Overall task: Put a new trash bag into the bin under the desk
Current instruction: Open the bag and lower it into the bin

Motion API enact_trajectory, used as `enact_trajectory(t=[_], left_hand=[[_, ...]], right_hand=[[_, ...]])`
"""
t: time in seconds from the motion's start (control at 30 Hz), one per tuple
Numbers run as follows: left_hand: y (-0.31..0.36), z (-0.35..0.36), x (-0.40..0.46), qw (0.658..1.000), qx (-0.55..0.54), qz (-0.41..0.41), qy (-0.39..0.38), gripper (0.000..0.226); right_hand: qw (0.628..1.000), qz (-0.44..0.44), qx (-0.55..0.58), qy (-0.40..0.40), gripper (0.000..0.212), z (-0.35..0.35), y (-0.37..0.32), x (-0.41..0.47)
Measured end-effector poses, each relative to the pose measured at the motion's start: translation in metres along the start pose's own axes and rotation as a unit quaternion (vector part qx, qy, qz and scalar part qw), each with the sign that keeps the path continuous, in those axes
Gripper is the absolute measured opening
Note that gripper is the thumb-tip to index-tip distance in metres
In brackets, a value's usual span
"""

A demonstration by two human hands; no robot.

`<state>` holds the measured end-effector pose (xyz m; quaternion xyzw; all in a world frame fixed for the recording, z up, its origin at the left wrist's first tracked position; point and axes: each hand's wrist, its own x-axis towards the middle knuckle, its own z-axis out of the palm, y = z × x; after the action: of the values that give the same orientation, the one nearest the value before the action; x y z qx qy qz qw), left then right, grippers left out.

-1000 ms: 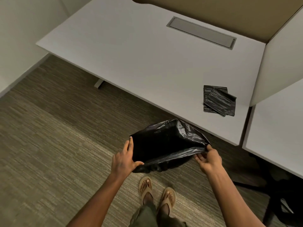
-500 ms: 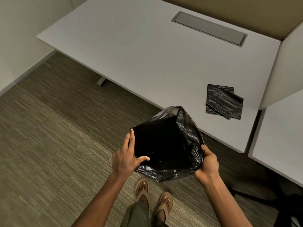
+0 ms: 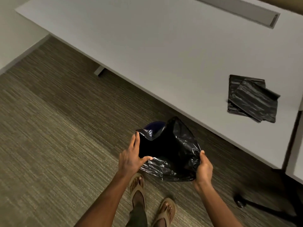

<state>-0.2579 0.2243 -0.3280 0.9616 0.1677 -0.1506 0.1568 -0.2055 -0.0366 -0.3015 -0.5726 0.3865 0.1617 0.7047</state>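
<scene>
Both hands hold the black trash bag [image 3: 172,149] open above the carpet, just in front of the white tabletop [image 3: 147,46]. The left hand [image 3: 131,157] has its grip pinching the near-left rim; the right hand [image 3: 203,167] has its grip closed on the right rim. A dark blue bin [image 3: 155,126] peeks out behind the bag. Folded spare bags [image 3: 252,99] lie on the tabletop.

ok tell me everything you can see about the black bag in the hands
The trash bag is thin, glossy, crinkled black plastic, unfolded and held with its mouth spread open toward the camera, its inside dark. The left hand grips the rim's left side, the right hand the right. It hangs above the carpet, before the desk's edge. A dark rounded shape shows behind its upper left edge.
</scene>
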Motion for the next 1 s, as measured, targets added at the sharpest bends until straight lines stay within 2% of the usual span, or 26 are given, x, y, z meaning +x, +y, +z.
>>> enact_trajectory(t=[0.1,0.2,0.27,0.37,0.47,0.57,0.63,0.73,0.87,0.9,0.93,1.0], left_hand=[[-0.015,0.033,0.021,1.0,0.005,-0.016,-0.001,0.126],[-0.03,0.067,0.038,0.999,-0.012,-0.051,0.001,0.112],[-0.038,0.086,0.045,0.995,-0.038,-0.087,0.006,0.103],[-0.048,0.109,0.054,0.993,-0.052,-0.105,0.004,0.098],[-0.054,0.124,0.063,0.997,-0.035,-0.067,-0.026,0.11],[-0.059,0.137,0.069,0.996,-0.006,-0.024,-0.087,0.14],[-0.062,0.149,0.069,0.993,0.033,0.007,-0.117,0.15],[-0.068,0.172,0.068,0.989,0.082,0.04,-0.119,0.149],[-0.076,0.197,0.062,0.991,0.109,0.038,-0.07,0.15],[-0.078,0.202,0.06,0.992,0.105,0.036,-0.06,0.15],[-0.08,0.207,0.058,0.993,0.1,0.033,-0.054,0.151],[-0.083,0.214,0.056,0.994,0.092,0.027,-0.057,0.151]], right_hand=[[0.998,0.003,0.007,0.067,0.028,0.007,0.024,0.043],[0.989,0.011,-0.041,0.145,0.017,0.005,0.052,0.086],[0.981,0.033,-0.072,0.177,0.032,-0.003,0.073,0.112],[0.968,0.067,-0.162,0.18,0.045,-0.018,0.101,0.143],[0.946,-0.009,-0.303,0.117,0.044,-0.023,0.115,0.165],[0.921,-0.038,-0.37,0.112,0.046,-0.02,0.126,0.18],[0.908,-0.049,-0.398,0.118,0.048,-0.019,0.14,0.19],[0.906,-0.048,-0.4,0.134,0.045,-0.02,0.16,0.198],[0.893,-0.031,-0.43,0.128,0.033,-0.027,0.184,0.219],[0.902,-0.023,-0.414,0.123,0.024,-0.028,0.188,0.222],[0.926,-0.017,-0.358,0.114,0.016,-0.029,0.193,0.225],[0.975,0.015,-0.197,0.105,0.024,-0.031,0.2,0.225]])
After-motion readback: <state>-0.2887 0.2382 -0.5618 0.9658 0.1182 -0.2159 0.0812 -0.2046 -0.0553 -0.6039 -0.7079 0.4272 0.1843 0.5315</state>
